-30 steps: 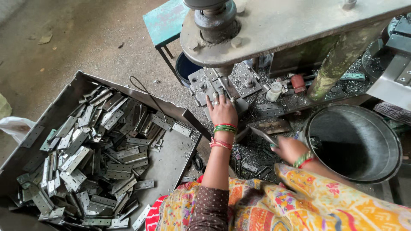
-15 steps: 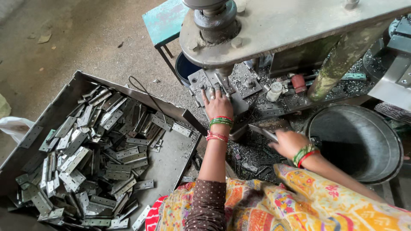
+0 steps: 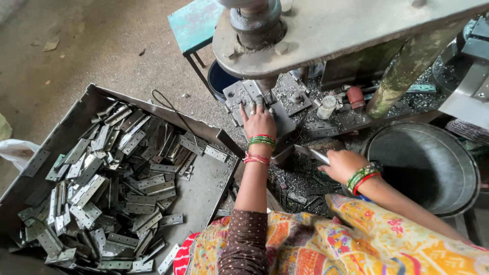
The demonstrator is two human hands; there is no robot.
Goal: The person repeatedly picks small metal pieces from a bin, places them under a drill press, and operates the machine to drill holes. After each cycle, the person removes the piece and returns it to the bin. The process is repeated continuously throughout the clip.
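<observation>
My left hand (image 3: 259,122) reaches forward under the press head (image 3: 254,23). Its fingers lie spread and flat on the grey die plate (image 3: 235,94) of the press bed, and green and red bangles sit on the wrist. Nearer my body, my right hand (image 3: 342,165) is closed on a flat metal hinge plate (image 3: 310,153) that points left toward the bed. A large metal tray (image 3: 214,178) at the left holds several loose hinge plates (image 3: 117,183).
A round metal bucket (image 3: 425,168) stands at the right, beside a greenish press column (image 3: 407,66). Metal scraps and small parts (image 3: 328,107) litter the press bed. A teal stool (image 3: 196,25) and a dark blue tub (image 3: 219,79) stand behind. A white bag (image 3: 18,153) lies far left.
My left hand has slid a little farther forward onto the die plate. My right hand has lifted slightly with the hinge plate still in it.
</observation>
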